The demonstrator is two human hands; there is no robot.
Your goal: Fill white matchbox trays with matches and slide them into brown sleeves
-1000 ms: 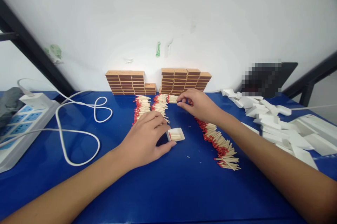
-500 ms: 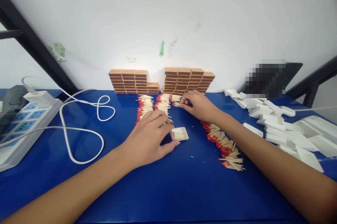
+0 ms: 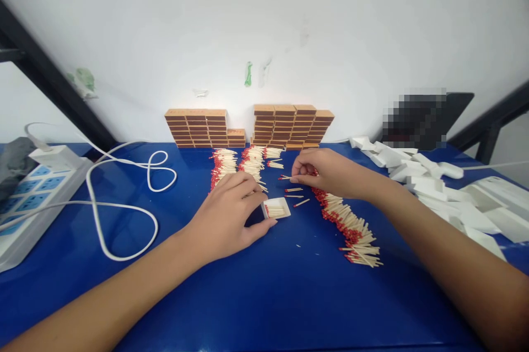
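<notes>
head view: the left hand (image 3: 233,211) clasps the white tray (image 3: 286,209) between thumb and fingers on the blue table (image 3: 248,297), matches (image 3: 276,212) inside. the right hand (image 3: 324,171) curls beside loose matches (image 3: 294,190); whether it pinches one cannot be told. a low wrist could scatter the match row (image 3: 346,221) nearby; a left-hand slip could tip the tray.
</notes>
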